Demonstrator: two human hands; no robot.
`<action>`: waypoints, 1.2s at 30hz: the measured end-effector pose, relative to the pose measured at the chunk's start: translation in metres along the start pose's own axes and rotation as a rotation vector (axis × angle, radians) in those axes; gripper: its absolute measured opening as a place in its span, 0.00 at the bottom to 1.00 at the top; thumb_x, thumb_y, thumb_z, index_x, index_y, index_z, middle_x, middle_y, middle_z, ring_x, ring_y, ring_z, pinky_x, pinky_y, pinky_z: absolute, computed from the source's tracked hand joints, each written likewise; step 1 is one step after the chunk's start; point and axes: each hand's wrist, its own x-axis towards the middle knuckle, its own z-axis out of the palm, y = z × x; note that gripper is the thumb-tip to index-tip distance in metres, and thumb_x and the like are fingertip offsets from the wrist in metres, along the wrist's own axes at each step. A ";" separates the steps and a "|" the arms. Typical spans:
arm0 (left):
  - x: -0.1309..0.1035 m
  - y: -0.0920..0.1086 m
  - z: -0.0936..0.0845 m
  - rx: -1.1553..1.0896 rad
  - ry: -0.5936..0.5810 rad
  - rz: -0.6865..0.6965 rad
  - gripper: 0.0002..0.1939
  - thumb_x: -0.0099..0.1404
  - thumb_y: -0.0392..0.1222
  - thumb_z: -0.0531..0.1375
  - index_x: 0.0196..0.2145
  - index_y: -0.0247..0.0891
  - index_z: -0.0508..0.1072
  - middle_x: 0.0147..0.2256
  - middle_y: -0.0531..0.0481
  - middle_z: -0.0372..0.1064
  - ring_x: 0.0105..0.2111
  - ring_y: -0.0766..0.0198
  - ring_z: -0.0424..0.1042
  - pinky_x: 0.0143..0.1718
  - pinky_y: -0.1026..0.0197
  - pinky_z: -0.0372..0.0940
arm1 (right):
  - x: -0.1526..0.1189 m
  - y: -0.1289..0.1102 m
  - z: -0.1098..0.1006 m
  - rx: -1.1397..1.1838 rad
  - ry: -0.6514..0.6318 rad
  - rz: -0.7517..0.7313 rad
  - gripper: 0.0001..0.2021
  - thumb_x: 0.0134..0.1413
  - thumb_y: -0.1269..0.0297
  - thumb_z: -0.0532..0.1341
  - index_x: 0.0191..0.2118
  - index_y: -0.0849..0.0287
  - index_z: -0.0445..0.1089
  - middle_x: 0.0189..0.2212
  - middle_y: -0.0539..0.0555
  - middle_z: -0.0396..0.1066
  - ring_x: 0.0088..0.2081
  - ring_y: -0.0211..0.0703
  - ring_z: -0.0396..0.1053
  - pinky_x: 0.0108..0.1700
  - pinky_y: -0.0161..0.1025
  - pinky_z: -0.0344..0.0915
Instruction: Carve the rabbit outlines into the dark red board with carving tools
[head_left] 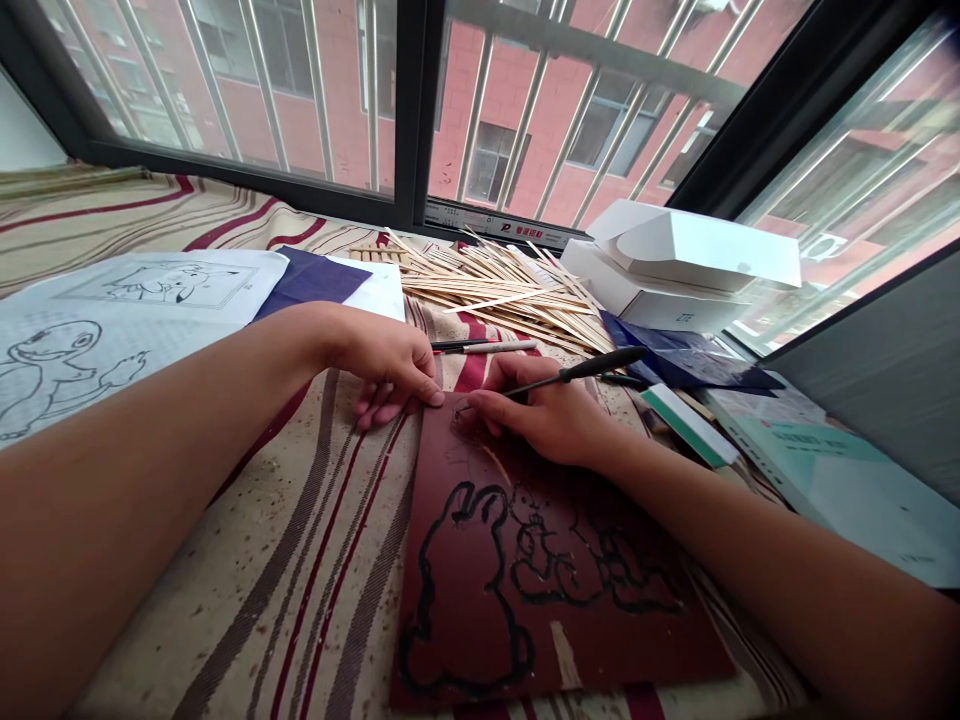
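A flat red-brown board (pixel 637 652) lies on the striped cloth, with thick black cartoon outlines and fainter scratched lines near its far end. My left hand (pixel 394 368) holds the board's far left corner, thumb on top and the other fingers curled by the edge. In my right hand (pixel 555 418) is a slim carving tool (pixel 604 362) with a black handle and thin metal shaft, gripped like a pen. Its tip points at faint lines near the far left corner; my fingers partly hide it.
Thin wooden sticks (pixel 510 285) are heaped by the window, with pens (pixel 491 347) before them. Drawn sheets (pixel 82 350) and dark blue paper (pixel 311 278) lie left. A white box (pixel 675 265), more dark blue sheets (pixel 697 362) and a pale green book (pixel 832 470) are on the right.
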 end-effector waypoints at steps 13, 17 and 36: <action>-0.001 0.003 0.001 0.020 0.010 0.004 0.21 0.67 0.58 0.61 0.26 0.40 0.64 0.19 0.49 0.73 0.18 0.61 0.73 0.21 0.63 0.65 | -0.005 -0.006 -0.004 -0.022 -0.060 0.007 0.13 0.61 0.61 0.64 0.27 0.58 0.68 0.20 0.47 0.71 0.24 0.35 0.63 0.29 0.35 0.60; 0.000 0.003 0.002 0.000 0.014 -0.007 0.20 0.67 0.57 0.61 0.26 0.41 0.64 0.18 0.49 0.73 0.18 0.60 0.73 0.20 0.63 0.65 | -0.005 -0.006 -0.002 0.013 -0.068 0.021 0.12 0.61 0.60 0.65 0.28 0.58 0.68 0.20 0.47 0.70 0.22 0.34 0.62 0.27 0.35 0.59; 0.001 -0.001 -0.001 0.015 -0.010 0.010 0.23 0.64 0.61 0.62 0.25 0.41 0.64 0.18 0.49 0.73 0.18 0.60 0.73 0.20 0.62 0.66 | -0.003 -0.006 -0.002 0.035 -0.085 0.008 0.12 0.61 0.62 0.65 0.28 0.58 0.67 0.20 0.47 0.70 0.23 0.33 0.63 0.27 0.34 0.60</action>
